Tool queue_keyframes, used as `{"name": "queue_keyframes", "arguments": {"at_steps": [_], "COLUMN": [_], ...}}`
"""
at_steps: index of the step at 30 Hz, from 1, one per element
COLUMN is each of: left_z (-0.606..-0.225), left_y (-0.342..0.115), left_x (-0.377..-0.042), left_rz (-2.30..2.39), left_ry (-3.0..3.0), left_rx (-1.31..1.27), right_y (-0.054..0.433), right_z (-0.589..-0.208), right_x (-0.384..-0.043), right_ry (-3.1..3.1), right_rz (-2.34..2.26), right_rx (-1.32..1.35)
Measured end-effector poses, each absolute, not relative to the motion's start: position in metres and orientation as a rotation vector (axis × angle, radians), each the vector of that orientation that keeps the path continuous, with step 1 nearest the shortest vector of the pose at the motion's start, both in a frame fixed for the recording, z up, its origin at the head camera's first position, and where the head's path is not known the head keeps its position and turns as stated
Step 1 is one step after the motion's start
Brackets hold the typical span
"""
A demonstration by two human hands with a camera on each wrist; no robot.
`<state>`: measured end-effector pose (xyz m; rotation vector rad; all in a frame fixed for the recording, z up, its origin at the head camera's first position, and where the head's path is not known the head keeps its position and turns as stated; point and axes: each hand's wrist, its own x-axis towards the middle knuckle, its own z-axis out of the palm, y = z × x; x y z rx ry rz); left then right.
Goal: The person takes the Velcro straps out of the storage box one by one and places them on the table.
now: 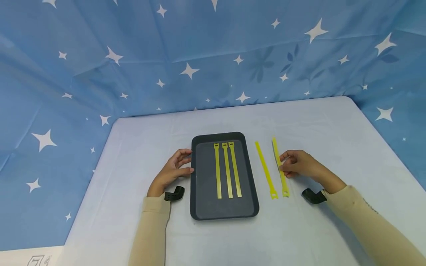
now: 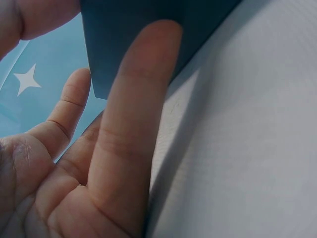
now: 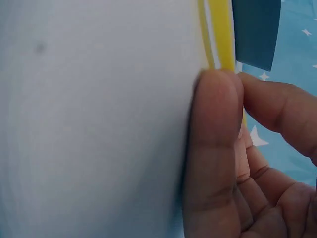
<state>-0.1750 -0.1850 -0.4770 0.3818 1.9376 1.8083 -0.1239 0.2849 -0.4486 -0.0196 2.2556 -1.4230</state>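
Note:
My left hand (image 1: 170,171) lies at the left side of a dark grey tray (image 1: 203,184), thumb and fingertips against its rim. In the left wrist view, the thumb (image 2: 136,99) stretches along the tray's outer wall (image 2: 106,44). Three yellow cable ties (image 1: 227,170) lie lengthwise in the tray, slotted heads at the far end. Right of the tray, my right hand (image 1: 299,164) pinches another yellow cable tie (image 1: 284,184) near its middle between thumb and fingers, its slotted head toward me. Left of it, a further yellow cable tie (image 1: 265,168) lies on the table.
A white cloth covers the table (image 1: 319,125). Behind it hangs a blue curtain (image 1: 213,51) with white stars. Both wrists wear small black cameras (image 1: 314,196). A pale sheet with drawn marks (image 1: 31,256) shows at the bottom left corner.

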Motion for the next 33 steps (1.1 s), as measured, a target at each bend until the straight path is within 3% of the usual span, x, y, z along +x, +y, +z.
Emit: {"name": "queue_keyframes", "arguments": {"at_steps": [12, 18, 33], "left_z": [-0.476, -0.478, -0.478], "left_y": [-0.185, -0.185, -0.187], "left_x": [-0.176, -0.172, -0.170], "left_rz": [1.816, 1.808, 1.809], "left_ry": [1.945, 1.948, 1.944], "left_rx": [0.394, 0.385, 0.379], "right_y": [0.280, 0.283, 0.263], "right_z": [-0.437, -0.429, -0.417], "right_x": [-0.121, -0.118, -0.137], "right_ry": [2.519, 2.548, 2.561], "right_rz": [-1.132, -1.198, -1.540], "right_rx": [-0.038, -0.100, -0.662]}}
